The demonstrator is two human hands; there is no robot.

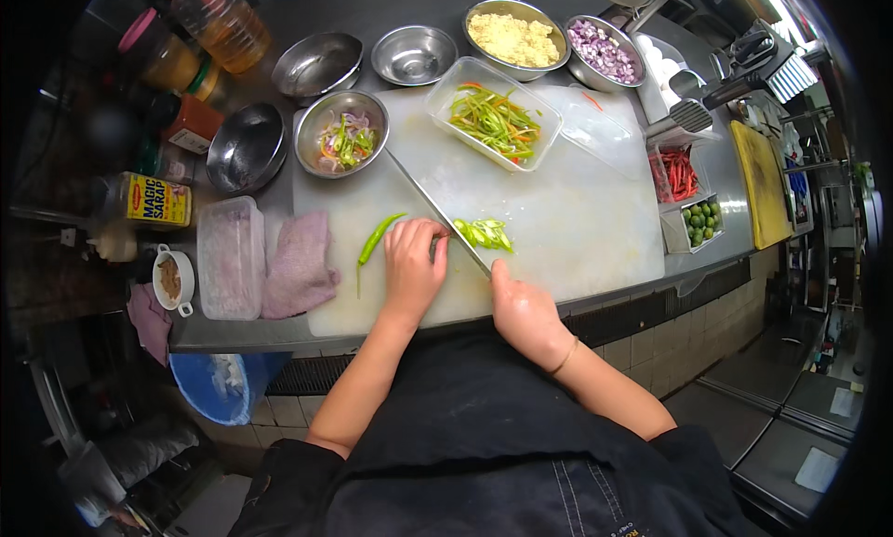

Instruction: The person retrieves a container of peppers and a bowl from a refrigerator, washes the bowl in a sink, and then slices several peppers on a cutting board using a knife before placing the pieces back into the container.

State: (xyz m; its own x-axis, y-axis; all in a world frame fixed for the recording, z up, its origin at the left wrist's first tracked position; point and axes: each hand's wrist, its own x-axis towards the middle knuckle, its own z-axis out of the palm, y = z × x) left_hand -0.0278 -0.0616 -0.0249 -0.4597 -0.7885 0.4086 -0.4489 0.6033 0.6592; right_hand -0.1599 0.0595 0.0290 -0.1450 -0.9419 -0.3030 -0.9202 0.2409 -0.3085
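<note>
My right hand (527,317) grips the handle of a kitchen knife (422,192), whose long blade slants up and left across the white cutting board (593,237). Curled fingertips of my left hand (415,261) rest close against the blade's left side; whatever lies beneath them is hidden. Slices of green chili pepper (485,234) lie in a small pile just right of the blade. A whole green chili (377,240) with its stem lies left of my left hand. Near the knife's tip stands a steel bowl (307,146) of sliced shallots and chilies.
A plastic container (436,115) holds pepper strips. Behind it stand bowls of minced garlic (513,38) and chopped red onion (603,52). Red chilies (677,174) and green citrus fruits (701,223) sit in bins at right. A folded cloth (300,265) and a lidded container (230,258) lie left.
</note>
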